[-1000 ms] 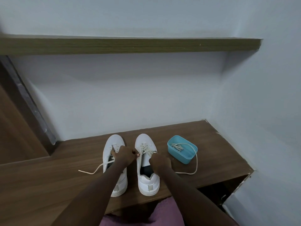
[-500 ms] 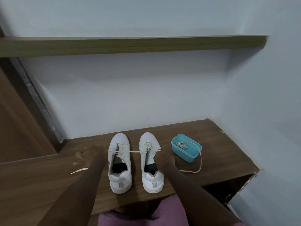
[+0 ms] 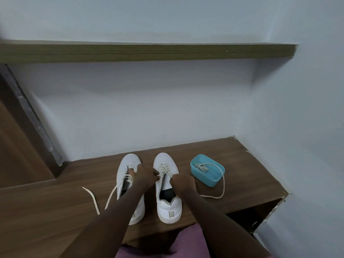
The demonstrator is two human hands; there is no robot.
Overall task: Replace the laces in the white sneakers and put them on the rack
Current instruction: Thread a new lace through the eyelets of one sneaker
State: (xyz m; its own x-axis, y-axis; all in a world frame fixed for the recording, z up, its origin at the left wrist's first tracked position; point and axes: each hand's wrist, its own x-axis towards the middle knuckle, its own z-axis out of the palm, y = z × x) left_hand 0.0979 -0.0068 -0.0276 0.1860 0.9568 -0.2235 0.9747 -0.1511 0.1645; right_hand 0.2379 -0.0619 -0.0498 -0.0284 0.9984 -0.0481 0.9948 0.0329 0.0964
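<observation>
Both shoes sit side by side, toes to the wall, on the wooden bench (image 3: 242,174), with the long shelf (image 3: 149,53) well above them. The left sneaker (image 3: 128,185) has most of its eyelets bare; the right sneaker (image 3: 168,205) is still crossed near the toe. They look light and fairly stiff in the sole, easy to steady by the side wall or heel. The lace (image 3: 94,200) is the fiddly part: flat, limp and thin, best pinched close to the eyelet or near its tip. The left hand (image 3: 144,175) reaches over the left shoe with its fingers curled, seemingly pinching that lace, whose loose run trails off onto the bench. The right hand (image 3: 183,181) is curled against the outer side of the right shoe and appears to grip it there, though its fingertips are hidden. Both forearms stretch forward, wrists low. Just beside the right shoe, a blue tub (image 3: 214,180) holds a spare lace (image 3: 202,167) that spills over its rim.
</observation>
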